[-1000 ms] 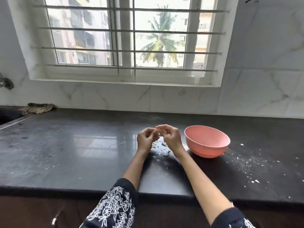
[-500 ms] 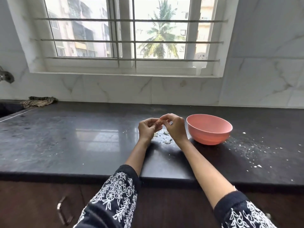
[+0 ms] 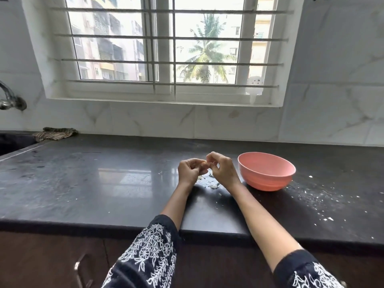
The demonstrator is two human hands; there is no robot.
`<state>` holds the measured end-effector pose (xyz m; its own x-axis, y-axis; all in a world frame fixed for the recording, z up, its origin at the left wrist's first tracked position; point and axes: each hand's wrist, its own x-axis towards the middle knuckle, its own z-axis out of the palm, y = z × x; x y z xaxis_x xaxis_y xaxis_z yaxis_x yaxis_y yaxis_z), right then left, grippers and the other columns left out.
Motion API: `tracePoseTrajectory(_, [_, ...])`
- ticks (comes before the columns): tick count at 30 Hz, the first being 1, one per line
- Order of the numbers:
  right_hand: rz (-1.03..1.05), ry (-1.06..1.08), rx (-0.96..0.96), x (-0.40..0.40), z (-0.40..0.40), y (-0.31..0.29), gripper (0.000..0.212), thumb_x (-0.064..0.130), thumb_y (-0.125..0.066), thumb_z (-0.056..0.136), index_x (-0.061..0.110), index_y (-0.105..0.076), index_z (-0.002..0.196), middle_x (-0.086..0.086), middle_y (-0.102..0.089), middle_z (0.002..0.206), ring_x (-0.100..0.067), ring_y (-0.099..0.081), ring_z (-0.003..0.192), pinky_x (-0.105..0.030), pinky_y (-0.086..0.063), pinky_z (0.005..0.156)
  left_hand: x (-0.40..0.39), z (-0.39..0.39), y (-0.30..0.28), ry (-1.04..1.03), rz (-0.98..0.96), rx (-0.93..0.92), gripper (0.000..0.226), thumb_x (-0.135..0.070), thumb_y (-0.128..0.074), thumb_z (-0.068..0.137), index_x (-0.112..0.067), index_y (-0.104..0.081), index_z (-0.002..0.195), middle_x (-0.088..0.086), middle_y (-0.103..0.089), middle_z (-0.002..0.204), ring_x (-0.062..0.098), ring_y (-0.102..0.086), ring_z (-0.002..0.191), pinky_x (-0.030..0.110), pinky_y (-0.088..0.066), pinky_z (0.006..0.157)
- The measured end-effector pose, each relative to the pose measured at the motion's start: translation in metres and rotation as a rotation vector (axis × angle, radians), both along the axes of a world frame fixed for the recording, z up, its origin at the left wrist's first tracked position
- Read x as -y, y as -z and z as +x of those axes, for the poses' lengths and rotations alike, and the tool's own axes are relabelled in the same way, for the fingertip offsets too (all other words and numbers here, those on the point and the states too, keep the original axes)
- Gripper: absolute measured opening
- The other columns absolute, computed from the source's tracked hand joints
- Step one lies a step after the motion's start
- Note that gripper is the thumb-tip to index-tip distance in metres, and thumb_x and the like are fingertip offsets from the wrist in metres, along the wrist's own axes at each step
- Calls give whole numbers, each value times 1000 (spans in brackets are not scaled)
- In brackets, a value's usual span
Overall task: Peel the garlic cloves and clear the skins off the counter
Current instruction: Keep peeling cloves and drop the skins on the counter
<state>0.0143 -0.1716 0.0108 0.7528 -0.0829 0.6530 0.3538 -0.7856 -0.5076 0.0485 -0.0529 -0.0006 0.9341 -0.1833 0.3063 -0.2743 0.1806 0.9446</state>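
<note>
Pink bowl (image 3: 266,171) (contents hidden) on counter (image 3: 93,183). Just left of it, left hand (image 3: 190,171) and right hand (image 3: 222,169) pinch garlic clove (image 3: 204,163), fingers curled; skins (image 3: 214,185) beneath.

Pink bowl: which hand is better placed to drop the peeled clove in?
Probably the right hand: it sits beside the pink bowl, while the left hand is farther away, gripping the garlic clove.

Home kitchen: counter (image 3: 104,183), tap (image 3: 10,98), tiled wall (image 3: 332,100).
</note>
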Motion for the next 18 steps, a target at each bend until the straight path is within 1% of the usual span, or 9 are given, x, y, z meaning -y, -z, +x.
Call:
tracePoseTrajectory(3, [-23,-1,31,0,1,-1,11,-4,-56,76,7,-57,76,-1,-58,71,-17,-48,64,-27,-38,61,1,-1,-1,5,-5,4,7,11,-62,82,10,-67,87,-6,-67,56,5,-64,53,16,-54,58])
tracePoseTrajectory(6, [37,28,51,-2,0,1,9,0,-57,78,9,-59,77,2,-61,72,-18,-52,64,-25,-40,61,0,-2,0,4,-33,-1,10,9,-61,84,1,-67,81,-6,-68,58,5,-65,55,16,-54,60])
tracePoseTrajectory(9, [79,50,54,-2,2,2,8,5,-60,81,12,-63,83,4,-63,77,-17,-56,67,-25,-43,62,0,-1,0,15,-42,-3,6,5,-62,85,4,-67,85,-5,-69,61,7,-66,58,17,-55,62])
tracePoseTrajectory(11, [113,40,43,-2,4,3,10,7,-63,81,13,-68,88,1,-65,81,-14,-56,67,-17,-41,62,1,-1,-1,15,-40,-8,8,2,-60,87,1,-67,83,-4,-69,61,6,-66,57,17,-55,62])
tracePoseTrajectory(13, [144,26,39,-4,3,2,7,9,-66,81,13,-71,85,-1,-67,82,-10,-54,65,-11,-38,60,1,0,-1,1,-38,-13,8,2,-58,88,0,-65,86,-1,-67,62,5,-64,53,16,-55,60])
tracePoseTrajectory(15, [207,5,31,-5,3,1,1,13,-70,80,12,-71,80,1,-67,80,-8,-54,65,-15,-38,60,0,0,0,-15,-43,-19,8,3,-58,88,-4,-61,90,3,-66,67,6,-64,51,17,-55,59])
tracePoseTrajectory(18, [379,-48,-15,-7,1,-2,10,20,-77,75,12,-71,75,1,-68,73,-4,-56,63,-16,-43,59,-2,1,0,-29,-56,-5,15,4,-59,87,-9,-61,79,-2,-67,60,5,-63,51,17,-55,60])
